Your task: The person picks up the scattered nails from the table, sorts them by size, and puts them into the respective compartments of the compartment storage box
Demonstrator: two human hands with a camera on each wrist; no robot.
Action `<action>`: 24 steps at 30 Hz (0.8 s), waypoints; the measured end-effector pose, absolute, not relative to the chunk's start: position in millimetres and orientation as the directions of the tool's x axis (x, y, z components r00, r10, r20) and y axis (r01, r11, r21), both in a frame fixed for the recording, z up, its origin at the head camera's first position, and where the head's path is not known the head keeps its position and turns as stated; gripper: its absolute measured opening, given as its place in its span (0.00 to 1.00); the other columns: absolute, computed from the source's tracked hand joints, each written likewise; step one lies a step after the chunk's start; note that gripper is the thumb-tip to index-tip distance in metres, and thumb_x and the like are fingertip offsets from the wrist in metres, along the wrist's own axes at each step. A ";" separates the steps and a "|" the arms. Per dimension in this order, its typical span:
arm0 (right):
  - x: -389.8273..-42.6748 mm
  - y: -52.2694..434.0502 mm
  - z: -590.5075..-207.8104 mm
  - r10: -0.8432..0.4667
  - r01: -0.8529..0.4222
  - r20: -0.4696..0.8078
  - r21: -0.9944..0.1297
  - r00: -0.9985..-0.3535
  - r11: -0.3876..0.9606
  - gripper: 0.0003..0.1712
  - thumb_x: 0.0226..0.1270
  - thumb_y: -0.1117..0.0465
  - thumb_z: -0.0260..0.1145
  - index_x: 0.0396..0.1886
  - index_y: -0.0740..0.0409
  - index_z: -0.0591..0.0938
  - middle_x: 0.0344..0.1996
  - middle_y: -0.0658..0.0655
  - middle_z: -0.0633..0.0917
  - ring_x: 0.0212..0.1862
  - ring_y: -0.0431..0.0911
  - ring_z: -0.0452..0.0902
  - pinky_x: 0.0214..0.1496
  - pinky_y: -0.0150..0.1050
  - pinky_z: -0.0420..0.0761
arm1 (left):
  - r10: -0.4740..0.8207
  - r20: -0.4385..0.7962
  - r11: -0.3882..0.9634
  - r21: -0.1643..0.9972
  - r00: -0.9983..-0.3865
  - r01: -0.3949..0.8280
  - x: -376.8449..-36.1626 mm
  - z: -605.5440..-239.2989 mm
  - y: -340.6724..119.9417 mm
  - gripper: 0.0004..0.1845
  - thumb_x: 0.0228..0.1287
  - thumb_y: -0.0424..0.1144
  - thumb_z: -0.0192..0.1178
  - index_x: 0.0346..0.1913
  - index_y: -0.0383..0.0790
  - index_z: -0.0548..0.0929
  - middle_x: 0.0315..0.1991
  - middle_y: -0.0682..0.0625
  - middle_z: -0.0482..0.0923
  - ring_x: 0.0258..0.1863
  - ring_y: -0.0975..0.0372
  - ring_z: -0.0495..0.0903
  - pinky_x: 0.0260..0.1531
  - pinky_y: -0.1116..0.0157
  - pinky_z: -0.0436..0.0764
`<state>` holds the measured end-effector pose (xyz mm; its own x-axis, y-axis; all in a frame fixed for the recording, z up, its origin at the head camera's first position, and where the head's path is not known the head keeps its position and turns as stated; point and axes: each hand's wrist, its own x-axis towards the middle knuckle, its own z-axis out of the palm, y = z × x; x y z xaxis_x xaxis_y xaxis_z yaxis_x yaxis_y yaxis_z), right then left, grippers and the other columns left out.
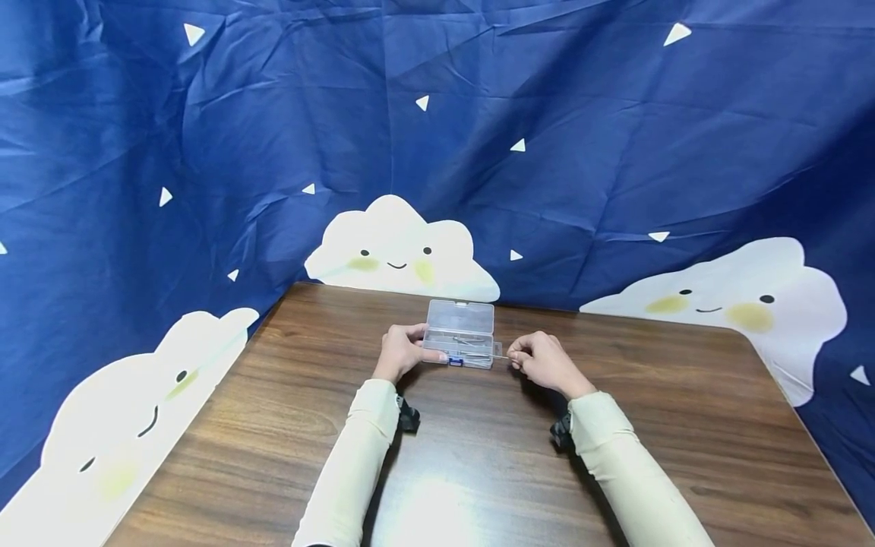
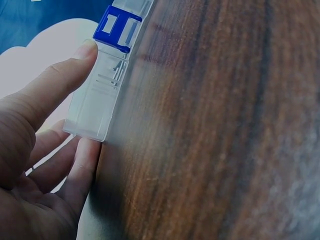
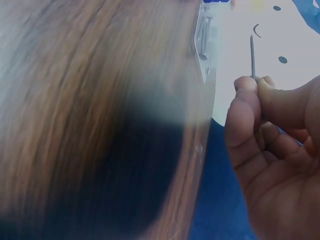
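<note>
A clear plastic box (image 1: 437, 346) with a blue latch (image 2: 118, 28) sits near the table's far edge, its lid (image 1: 460, 315) tipped back. Several thin metal nails (image 1: 475, 358) lie inside. My left hand (image 1: 399, 352) grips the box's left end, thumb on the front wall and fingers round the side and back. Just off the box's right end, my right hand (image 1: 547, 361) pinches one nail (image 3: 253, 55) between thumb and fingertips. Its pointed end sticks out toward the box; the other end is hidden in the fingers.
The brown wooden table (image 1: 478, 456) reaches out to both sides of the arms. Right behind its far edge hangs a blue cloth (image 1: 547, 175) with white clouds. Dark wrist cameras (image 1: 409, 416) sit under both cuffs.
</note>
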<state>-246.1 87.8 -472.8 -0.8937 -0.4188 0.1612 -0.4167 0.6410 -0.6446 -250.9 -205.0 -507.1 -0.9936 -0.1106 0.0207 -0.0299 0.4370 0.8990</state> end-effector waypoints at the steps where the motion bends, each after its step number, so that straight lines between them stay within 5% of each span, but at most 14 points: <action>1: -246.9 85.6 -473.1 -0.419 -0.417 0.161 -0.641 -0.894 0.645 0.13 0.71 0.68 0.63 0.24 0.60 0.84 0.16 0.46 0.79 0.20 0.40 0.74 0.23 0.34 0.74 | -0.110 0.021 0.441 0.897 -0.994 -0.030 -251.2 -507.3 -205.1 0.43 0.29 0.40 0.88 0.58 0.38 0.85 0.42 0.46 0.88 0.38 0.61 0.87 0.49 0.61 0.81; 15: -259.1 56.0 -477.2 -0.384 -0.408 0.183 -0.628 -0.905 0.663 0.12 0.68 0.67 0.65 0.22 0.59 0.84 0.17 0.49 0.81 0.23 0.42 0.73 0.42 0.42 0.73 | -0.117 0.011 0.453 0.891 -0.993 -0.043 -252.6 -508.4 -206.0 0.42 0.27 0.43 0.89 0.57 0.42 0.87 0.40 0.48 0.89 0.39 0.62 0.86 0.51 0.61 0.80; 24: -257.8 46.3 -472.3 -0.362 -0.377 0.159 -0.629 -0.918 0.679 0.14 0.68 0.67 0.62 0.20 0.60 0.83 0.16 0.46 0.78 0.24 0.45 0.72 0.43 0.43 0.73 | -0.119 0.017 0.450 0.892 -0.993 -0.039 -252.1 -508.5 -205.8 0.41 0.28 0.42 0.88 0.56 0.42 0.87 0.41 0.48 0.89 0.39 0.62 0.86 0.49 0.61 0.81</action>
<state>-257.8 46.3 -472.3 -0.9184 -0.3621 0.1594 -0.3772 0.6794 -0.6294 -252.1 -205.8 -508.5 -0.9927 -0.1194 0.0165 -0.0392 0.4497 0.8923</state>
